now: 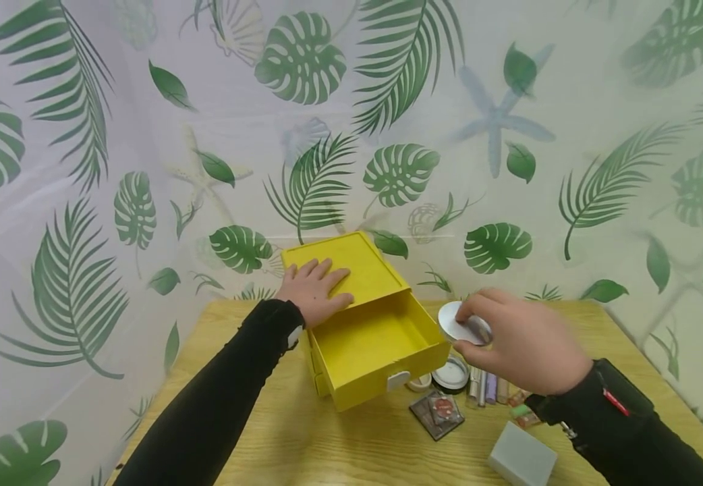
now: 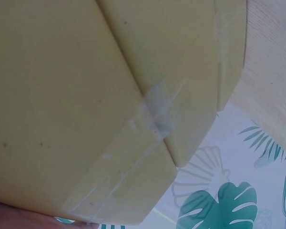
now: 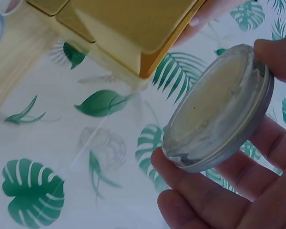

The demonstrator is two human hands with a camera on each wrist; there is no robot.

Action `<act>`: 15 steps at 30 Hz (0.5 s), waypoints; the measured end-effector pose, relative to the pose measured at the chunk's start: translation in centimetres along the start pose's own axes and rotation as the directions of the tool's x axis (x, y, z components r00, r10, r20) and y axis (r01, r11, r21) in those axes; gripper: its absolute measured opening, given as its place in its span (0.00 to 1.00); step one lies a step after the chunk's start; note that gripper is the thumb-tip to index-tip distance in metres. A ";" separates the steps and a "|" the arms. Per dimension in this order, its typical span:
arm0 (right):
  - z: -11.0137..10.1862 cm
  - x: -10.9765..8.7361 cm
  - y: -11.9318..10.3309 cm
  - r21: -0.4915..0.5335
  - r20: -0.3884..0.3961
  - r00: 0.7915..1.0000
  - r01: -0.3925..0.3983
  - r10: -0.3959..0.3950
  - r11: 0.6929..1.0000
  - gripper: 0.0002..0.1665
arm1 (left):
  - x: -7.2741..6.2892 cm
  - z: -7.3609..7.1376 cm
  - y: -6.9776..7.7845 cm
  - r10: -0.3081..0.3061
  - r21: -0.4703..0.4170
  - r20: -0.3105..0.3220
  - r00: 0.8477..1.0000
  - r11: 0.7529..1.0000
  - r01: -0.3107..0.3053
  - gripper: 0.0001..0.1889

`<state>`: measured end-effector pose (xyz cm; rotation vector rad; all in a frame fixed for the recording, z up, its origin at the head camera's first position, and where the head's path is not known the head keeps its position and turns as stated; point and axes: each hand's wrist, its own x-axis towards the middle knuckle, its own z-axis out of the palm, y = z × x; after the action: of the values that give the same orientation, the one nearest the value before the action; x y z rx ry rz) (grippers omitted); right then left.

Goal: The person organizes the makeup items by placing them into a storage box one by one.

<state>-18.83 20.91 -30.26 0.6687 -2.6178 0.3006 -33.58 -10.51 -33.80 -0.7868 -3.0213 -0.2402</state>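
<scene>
A person in black sleeves works at a wood-grain counter point(image 1: 278, 432) with both bare hands. Near the middle is a yellow box point(image 1: 366, 260), set at an angle, its drawer point(image 1: 370, 347) pulled out toward the near right. The drawer has a white tab point(image 1: 397, 381) on its front.

The left hand point(image 1: 315, 290) rests on the near left part of the box's top, fingers spread; its grip is wide and pinches nothing. The right hand point(image 1: 527, 341) holds a round silver case point(image 1: 453, 325) by its edge between thumb and fingers, tilted and raised just beside the drawer's right side. The right wrist view shows the case's pale, cloudy flat face.

Below the case, on the counter, a round white-and-black container point(image 1: 451, 372) lies beside several slim tubes point(image 1: 488, 388), some of them partly hidden by the right arm. Nearer is a flat dark square case point(image 1: 429, 422) with a small red-marked packet point(image 1: 444, 407) on it. Farther to the near right stands a pale grey block point(image 1: 521, 455). On the far side hangs a white sheet point(image 1: 400, 128) printed with green leaves.
</scene>
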 end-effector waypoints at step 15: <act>2.7 6.9 -4.3 0.002 0.244 0.942 0.237 -0.230 0.971 0.12 | -0.1 -0.1 0.1 0.000 0.012 -0.006 1.000 1.000 0.001 0.35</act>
<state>-23.09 13.54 -29.09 1.0560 -2.7248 0.1153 -33.45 -10.51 -33.71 -0.7831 -3.0146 -0.2230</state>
